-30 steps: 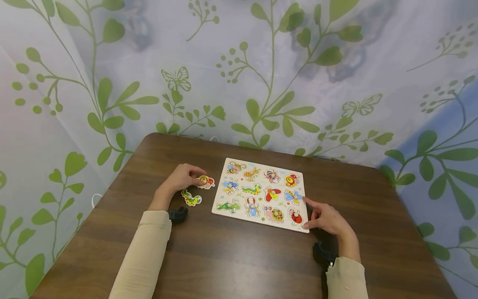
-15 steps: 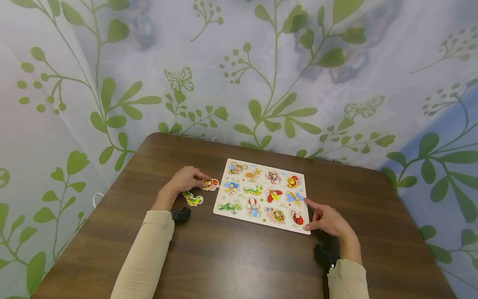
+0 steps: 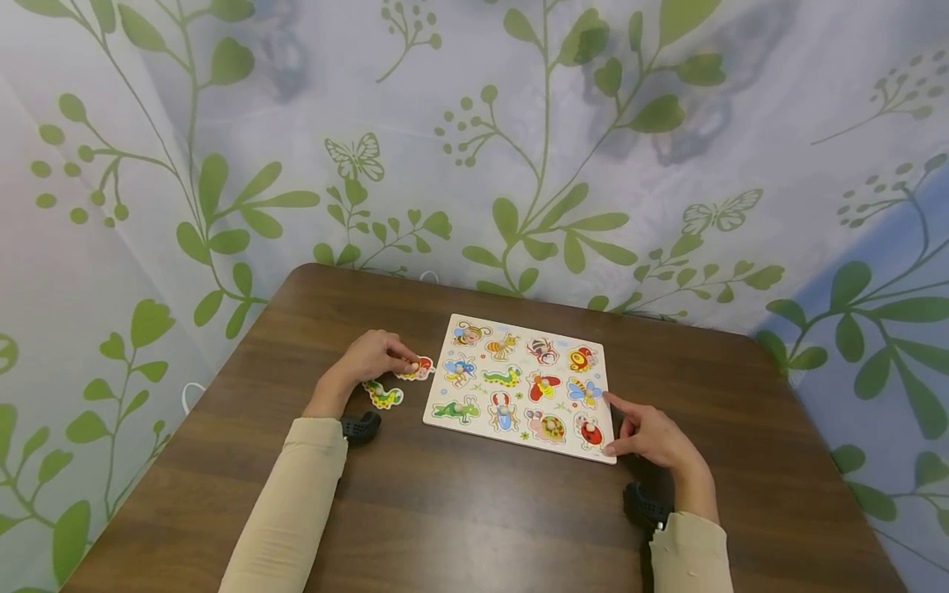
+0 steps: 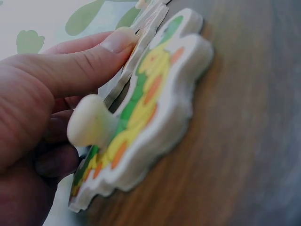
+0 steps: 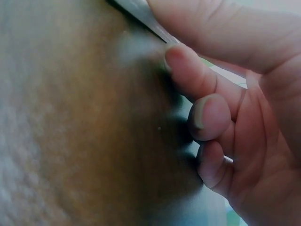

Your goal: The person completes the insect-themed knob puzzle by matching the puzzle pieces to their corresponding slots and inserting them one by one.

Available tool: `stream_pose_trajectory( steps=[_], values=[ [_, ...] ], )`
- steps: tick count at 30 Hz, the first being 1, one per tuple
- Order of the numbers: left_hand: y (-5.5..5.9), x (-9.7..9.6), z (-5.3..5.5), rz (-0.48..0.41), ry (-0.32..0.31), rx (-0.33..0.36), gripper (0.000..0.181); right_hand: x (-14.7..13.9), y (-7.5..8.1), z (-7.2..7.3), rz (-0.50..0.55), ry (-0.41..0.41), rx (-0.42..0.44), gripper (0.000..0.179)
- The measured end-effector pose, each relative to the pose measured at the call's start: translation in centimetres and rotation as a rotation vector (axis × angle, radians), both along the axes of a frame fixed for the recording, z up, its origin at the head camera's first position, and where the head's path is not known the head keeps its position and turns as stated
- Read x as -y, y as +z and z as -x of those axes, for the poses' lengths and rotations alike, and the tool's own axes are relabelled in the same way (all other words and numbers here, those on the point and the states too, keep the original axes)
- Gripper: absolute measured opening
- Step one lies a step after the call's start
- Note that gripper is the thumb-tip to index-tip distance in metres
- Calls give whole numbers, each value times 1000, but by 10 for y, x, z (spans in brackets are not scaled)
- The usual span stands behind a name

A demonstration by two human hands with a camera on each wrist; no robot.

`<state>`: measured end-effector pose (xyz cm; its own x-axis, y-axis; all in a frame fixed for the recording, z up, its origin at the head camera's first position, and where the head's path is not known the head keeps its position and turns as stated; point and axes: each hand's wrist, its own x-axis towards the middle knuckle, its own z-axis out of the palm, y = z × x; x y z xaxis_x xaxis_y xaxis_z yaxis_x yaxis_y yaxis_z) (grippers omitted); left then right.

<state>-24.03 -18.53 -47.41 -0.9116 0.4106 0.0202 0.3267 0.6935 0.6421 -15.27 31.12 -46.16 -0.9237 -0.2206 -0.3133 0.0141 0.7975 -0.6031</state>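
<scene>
On the table lies a pale wooden puzzle board (image 3: pixel 480 394) with several colourful insect pictures, many with small knobs. To its left, my left hand (image 3: pixel 371 361) pinches a red and yellow insect puzzle piece (image 3: pixel 423 368) between thumb and fingers, partly covering it. Whether that piece touches the table I cannot tell. Just below that hand lies a green and yellow caterpillar piece (image 3: pixel 384 395); its pale knob (image 4: pixel 91 121) sticks out close to the hand in the left wrist view. My right hand (image 3: pixel 652 435) touches the board's right edge with index finger and thumb spread apart.
The brown wooden table (image 3: pixel 474 527) reaches back to a hanging cloth (image 3: pixel 415 165) with green leaf prints. Dark wrist devices (image 3: pixel 361 427) sit under both wrists, close to the tabletop. A thin white loop shows beyond the table's left edge.
My left hand has shifted slightly right and toward the board, and the red and yellow piece has moved with it. The right hand holds its place at the board's edge.
</scene>
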Motion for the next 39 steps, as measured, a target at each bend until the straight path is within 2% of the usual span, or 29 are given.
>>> stream_pose_trajectory(
  steps=[4,11,16,23,26,30,34,39],
  values=[
    [-2,0,1,-37,-5,-12,11,0,0,0,6,8,-6,99],
    [-1,-1,0,-139,-16,29,14,0,-1,0,11,-4,1,99],
    [-1,0,0,-161,-7,24,16,0,0,1,7,10,-6,99],
    [11,0,-3,-194,55,10,13,0,1,1,4,16,-10,98],
    [19,-4,-3,-204,62,-34,13,1,1,1,-4,16,-6,98],
    [28,-10,-6,-223,61,-54,13,2,2,2,-14,10,5,98],
    [30,-14,-7,-226,64,-28,13,3,3,2,-20,3,14,98],
    [27,-14,-7,-215,72,-13,13,3,4,1,-16,8,26,98]
  ],
)
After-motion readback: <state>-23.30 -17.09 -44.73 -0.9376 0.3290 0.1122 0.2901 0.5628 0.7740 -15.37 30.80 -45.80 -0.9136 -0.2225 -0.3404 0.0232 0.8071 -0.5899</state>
